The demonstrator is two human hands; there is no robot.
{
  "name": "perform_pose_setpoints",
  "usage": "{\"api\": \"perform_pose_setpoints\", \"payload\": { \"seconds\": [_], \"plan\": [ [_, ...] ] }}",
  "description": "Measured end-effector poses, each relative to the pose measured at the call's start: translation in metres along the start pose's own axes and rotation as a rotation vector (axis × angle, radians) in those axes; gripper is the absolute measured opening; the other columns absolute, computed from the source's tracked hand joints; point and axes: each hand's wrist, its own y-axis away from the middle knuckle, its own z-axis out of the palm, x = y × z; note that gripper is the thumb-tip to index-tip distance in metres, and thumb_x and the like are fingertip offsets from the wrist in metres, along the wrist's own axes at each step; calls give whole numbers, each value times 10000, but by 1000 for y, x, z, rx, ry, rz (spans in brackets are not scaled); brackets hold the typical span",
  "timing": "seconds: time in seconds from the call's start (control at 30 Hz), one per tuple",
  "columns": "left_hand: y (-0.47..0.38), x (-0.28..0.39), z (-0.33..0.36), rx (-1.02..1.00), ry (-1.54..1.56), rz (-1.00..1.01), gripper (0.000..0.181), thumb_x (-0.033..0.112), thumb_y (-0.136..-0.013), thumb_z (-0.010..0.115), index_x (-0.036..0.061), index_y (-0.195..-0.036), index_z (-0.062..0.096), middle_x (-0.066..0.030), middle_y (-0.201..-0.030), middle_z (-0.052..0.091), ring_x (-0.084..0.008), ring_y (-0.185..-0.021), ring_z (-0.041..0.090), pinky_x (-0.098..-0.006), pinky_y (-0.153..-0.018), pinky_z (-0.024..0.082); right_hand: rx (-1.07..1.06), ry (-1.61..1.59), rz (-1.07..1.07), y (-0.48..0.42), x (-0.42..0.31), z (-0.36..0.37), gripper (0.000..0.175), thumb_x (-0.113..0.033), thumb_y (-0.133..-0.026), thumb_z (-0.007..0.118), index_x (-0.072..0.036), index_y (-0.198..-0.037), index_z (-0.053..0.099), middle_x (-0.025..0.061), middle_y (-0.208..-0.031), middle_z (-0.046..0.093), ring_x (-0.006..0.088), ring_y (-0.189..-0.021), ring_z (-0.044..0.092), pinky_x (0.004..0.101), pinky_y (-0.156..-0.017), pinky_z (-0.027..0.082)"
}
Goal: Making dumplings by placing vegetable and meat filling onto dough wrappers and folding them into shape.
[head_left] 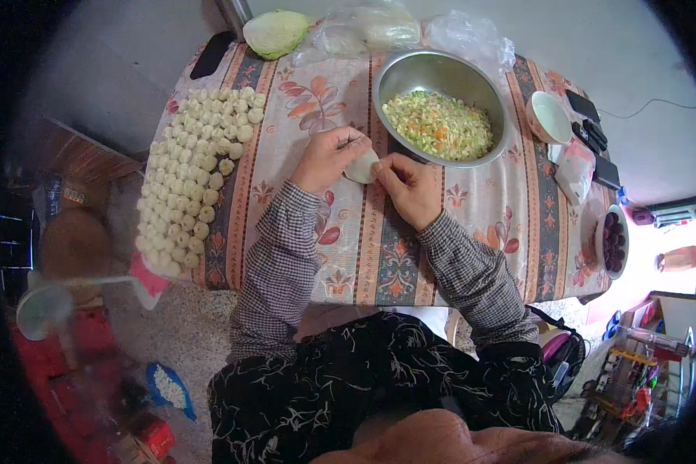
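A thin, round dough wrapper (362,167) is pinched between my two hands over the patterned tablecloth (342,232). My left hand (333,155) grips its upper left edge, and my right hand (410,187) holds its right edge between thumb and fingers. Just beyond my right hand stands a steel bowl (385,122) holding a chopped vegetable mix (441,124) with orange and green bits. Rows of small pleated dumplings (180,180) cover the left side of the table.
A cut cabbage (275,33), clear plastic bags (371,29) and a dark phone (212,55) lie along the far edge. At the right are a white bowl (550,118), a plastic packet (575,173), dark devices (590,135) and a bowl of dark round fruit (613,240).
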Motion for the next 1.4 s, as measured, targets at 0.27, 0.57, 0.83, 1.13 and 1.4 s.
{"api": "perform_pose_setpoints", "payload": {
  "seconds": [0.27, 0.57, 0.83, 1.13, 1.4],
  "plan": [
    [1, 7, 9, 107, -32, 106, 230, 211, -920, 592, 3, -1003, 644, -2, -855, 650, -64, -787, 579, -230, -704, 479, 18, -314, 135, 0, -6, 3, 237, -178, -960, 519, 19, -858, 601, 32, -664, 598, 90, -576, 544, 247, -548, 448],
    [6, 6, 2, -163, 18, -15, 224, 110, -887, 614, -28, -1063, 628, -56, -894, 672, -103, -837, 626, -242, -737, 505, 12, -339, 125, -3, -2, 5, 205, -138, -967, 506, 30, -999, 618, 27, -725, 614, 66, -624, 551, 221, -581, 465],
    [5, 8, -19, -150, -57, -79, 231, 109, -888, 604, -37, -1068, 608, -41, -876, 663, -98, -745, 628, -241, -657, 517, 89, -140, 20, 1, -6, 5, 219, -124, -945, 544, 36, -1084, 596, 19, -774, 612, 61, -685, 552, 210, -630, 465],
    [3, 5, -23, -267, 133, -132, 232, 95, -911, 578, -22, -1111, 590, -37, -953, 653, -96, -826, 625, -234, -726, 504, 2, -95, 88, 1, -6, 2, 182, -157, -924, 570, 21, -942, 601, 73, -724, 632, 104, -645, 581, 263, -618, 472],
    [4, -2, -18, -340, -23, -59, 197, 112, -864, 637, -8, -1020, 628, -43, -853, 654, -90, -733, 624, -236, -605, 512, 84, 382, -308, 12, -27, -6, 112, -157, -877, 612, -52, -916, 620, 145, -709, 628, 284, -656, 652, 340, -587, 500]
  ]
}}
